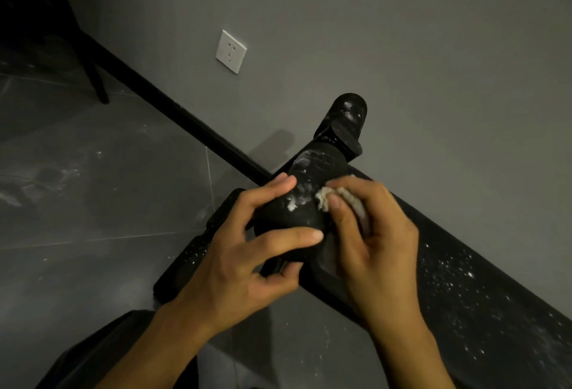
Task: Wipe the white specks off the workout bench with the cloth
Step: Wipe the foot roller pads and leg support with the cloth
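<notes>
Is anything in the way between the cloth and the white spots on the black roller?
Nothing visible. The cloth, bunched in the right hand, sits right beside the white specks on the foam roller. The left hand grips the roller's other side, clear of them.

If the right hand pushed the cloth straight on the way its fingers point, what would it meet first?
The right hand presses the cloth on the black foam roller. Going straight on, it would likely meet the white smear first, then the left hand gripping the roller.
</notes>
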Motion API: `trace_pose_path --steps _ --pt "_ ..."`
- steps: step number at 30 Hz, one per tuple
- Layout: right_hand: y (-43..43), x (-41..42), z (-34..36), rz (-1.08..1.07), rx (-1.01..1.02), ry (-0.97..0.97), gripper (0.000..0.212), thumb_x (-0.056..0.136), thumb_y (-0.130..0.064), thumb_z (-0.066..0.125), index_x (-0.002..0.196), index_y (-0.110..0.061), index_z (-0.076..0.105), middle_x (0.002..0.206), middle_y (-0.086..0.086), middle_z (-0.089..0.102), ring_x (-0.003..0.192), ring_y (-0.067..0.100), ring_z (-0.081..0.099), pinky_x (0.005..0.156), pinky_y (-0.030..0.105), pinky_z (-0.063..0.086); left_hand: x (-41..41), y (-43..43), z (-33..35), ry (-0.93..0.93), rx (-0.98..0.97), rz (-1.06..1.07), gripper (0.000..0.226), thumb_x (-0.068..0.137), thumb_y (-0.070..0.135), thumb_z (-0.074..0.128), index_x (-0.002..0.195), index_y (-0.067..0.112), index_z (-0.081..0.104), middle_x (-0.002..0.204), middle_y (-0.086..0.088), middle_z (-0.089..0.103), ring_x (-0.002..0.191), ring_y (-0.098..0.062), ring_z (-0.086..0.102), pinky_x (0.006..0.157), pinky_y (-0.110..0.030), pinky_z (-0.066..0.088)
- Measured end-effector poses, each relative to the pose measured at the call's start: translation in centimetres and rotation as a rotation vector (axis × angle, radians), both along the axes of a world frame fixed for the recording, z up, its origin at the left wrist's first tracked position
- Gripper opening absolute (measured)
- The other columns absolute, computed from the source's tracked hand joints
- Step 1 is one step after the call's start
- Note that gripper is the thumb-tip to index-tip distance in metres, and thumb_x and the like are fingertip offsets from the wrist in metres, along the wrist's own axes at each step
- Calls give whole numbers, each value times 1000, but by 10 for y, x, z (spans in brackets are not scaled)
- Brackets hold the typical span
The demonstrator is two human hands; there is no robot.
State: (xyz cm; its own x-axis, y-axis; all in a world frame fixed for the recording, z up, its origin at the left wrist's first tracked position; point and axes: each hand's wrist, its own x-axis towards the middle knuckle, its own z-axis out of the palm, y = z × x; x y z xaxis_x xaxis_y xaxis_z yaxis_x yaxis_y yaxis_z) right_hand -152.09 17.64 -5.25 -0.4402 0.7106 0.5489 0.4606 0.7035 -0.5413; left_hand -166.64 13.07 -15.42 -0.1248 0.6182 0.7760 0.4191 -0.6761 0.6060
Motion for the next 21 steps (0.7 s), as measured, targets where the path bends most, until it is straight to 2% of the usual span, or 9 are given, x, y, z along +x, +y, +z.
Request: trace_pose_path --steps 2,6,10,13,15,19,21 --pt "-5 -1 1 4 -17 -6 11 97 -11 64 107 -13 68 99 -1 66 93 13 65 78 20 49 -1 -1 0 10 5 11 52 80 8 77 124 28 57 151 -15 34 145 -40 38 109 -37 48" --pt "-23 16 -2 169 -68 -18 13 96 -17 61 107 -13 68 96 -2 63 84 14 64 72 18 46 0 0 0 0 33 2 52 79 5 79 120 24 54 151 -18 35 145 -41 38 109 -38 48" --pt "-14 6 0 54 4 -41 10 96 -16 66 106 -17 67 97 -5 64 88 8 64 75 13 45 0 2 1 -50 56 -10 58 74 2 83 113 18 43 150 -17 38 144 -38 42 106 -40 50" --pt "-7 -9 5 -61 -41 -3 12 97 -21 62 108 -23 66 100 -8 67 94 8 66 77 16 49 1 1 2 -53 55 8 58 73 2 84 111 17 43 151 -15 38 144 -36 42 105 -38 50" --pt "-12 -8 5 -30 -49 -26 11 98 -21 62 109 -20 66 99 -7 66 92 11 66 75 20 52 1 0 3 -49 48 4 58 73 1 84 111 17 43 152 -16 37 144 -36 42 105 -38 50" --pt "-30 6 1 87 -35 -26 13 94 -26 67 104 -17 68 96 -9 66 85 12 68 69 20 52 1 -1 4 -58 43 -15 54 78 1 78 114 17 41 155 -20 36 146 -38 39 107 -43 49" --pt "-27 5 2 77 -34 -23 12 93 -26 69 102 -18 69 95 -9 67 84 14 68 68 21 52 5 -3 6 -69 29 -6 57 79 2 77 120 17 40 155 -24 35 147 -38 37 108 -46 49"
